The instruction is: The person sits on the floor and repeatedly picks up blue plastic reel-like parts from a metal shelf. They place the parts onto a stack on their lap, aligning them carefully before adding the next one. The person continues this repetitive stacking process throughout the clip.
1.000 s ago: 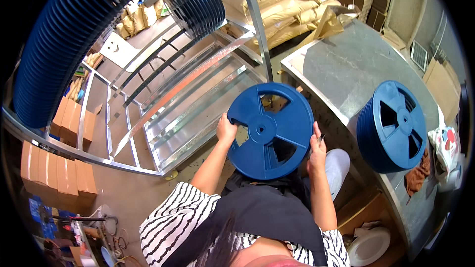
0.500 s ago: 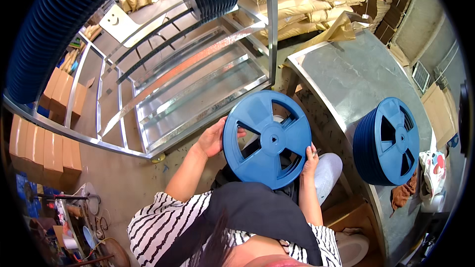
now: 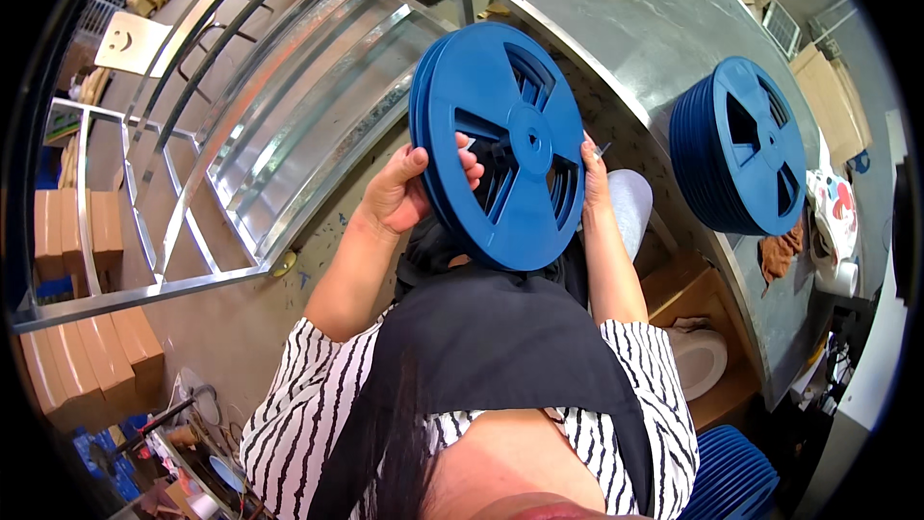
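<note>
Blue reel (image 3: 517,125) sits between left hand (image 3: 402,191) and right hand (image 3: 594,178), opposite edges pinched.

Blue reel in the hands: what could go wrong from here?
Pinch: the left hand has fingers in an opening of the blue reel; a shift might nip them.
Bump: the blue stack stands near the edge of the table; a swing might knock it.
Marking: the thin item at the right hand might scratch the reel.

The blue reel (image 3: 526,152) has tilted, now showing what seems a second rim (image 3: 417,106) behind.
</note>
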Action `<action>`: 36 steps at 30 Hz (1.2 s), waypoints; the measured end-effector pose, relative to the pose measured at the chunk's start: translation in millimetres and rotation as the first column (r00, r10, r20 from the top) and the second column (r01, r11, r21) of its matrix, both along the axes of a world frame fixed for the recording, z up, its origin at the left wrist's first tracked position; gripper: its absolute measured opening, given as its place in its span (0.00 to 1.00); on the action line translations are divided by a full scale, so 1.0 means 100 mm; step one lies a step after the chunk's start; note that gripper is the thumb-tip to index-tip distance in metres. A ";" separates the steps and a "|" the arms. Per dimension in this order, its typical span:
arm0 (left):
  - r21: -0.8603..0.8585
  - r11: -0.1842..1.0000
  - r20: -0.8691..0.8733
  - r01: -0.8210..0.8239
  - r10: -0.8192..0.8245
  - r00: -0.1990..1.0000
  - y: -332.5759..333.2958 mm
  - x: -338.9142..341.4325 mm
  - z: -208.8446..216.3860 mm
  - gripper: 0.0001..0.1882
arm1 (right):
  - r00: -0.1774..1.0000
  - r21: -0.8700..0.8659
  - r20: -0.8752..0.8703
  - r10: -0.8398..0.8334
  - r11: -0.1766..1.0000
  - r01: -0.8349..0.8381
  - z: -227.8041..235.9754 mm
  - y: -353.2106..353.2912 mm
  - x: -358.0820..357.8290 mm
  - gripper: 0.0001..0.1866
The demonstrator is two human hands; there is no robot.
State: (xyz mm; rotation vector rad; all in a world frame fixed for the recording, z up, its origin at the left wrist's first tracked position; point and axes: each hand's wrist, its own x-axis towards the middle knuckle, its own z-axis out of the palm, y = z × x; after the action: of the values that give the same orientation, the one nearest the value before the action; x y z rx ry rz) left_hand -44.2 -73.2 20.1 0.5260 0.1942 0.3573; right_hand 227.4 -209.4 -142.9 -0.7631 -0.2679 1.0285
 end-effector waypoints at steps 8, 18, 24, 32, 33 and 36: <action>0.151 0.989 -0.309 0.003 0.044 0.950 -0.12 0.46 0.73 0.19 | 1.000 -0.409 -0.001 0.017 0.912 -0.016 -0.39 -0.34 0.22 0.31; 0.612 0.775 -0.202 -0.158 0.346 0.916 0.10 -0.11 2.15 0.26 | 0.999 -0.388 0.038 0.019 0.922 -0.003 -0.49 -0.59 0.31 0.31; 0.806 0.507 -0.101 -0.305 0.626 0.774 0.72 -0.46 2.45 0.25 | 0.991 -0.415 0.088 0.102 0.908 -0.056 -0.45 -0.54 0.20 0.29; 0.816 0.378 -0.005 -0.437 0.761 0.649 2.20 -0.57 2.36 0.21 | 0.983 -0.495 0.123 0.134 0.867 -0.057 -0.49 -0.59 0.20 0.28; 0.828 0.344 0.025 -0.442 0.766 0.643 2.40 -0.59 2.34 0.20 | 0.983 -0.500 0.124 0.132 0.865 -0.053 -0.49 -0.58 0.21 0.28; 0.853 0.280 0.087 -0.440 0.756 0.649 3.00 -0.58 2.31 0.23 | 0.985 -0.553 0.129 0.115 0.833 -0.025 -0.47 -0.63 0.25 0.28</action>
State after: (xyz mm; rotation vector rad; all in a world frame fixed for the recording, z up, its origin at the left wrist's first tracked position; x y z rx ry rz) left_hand -101.8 227.2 251.2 1.5051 0.6033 1.1876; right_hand 252.1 -272.9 -190.1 -1.3732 -0.1309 1.1304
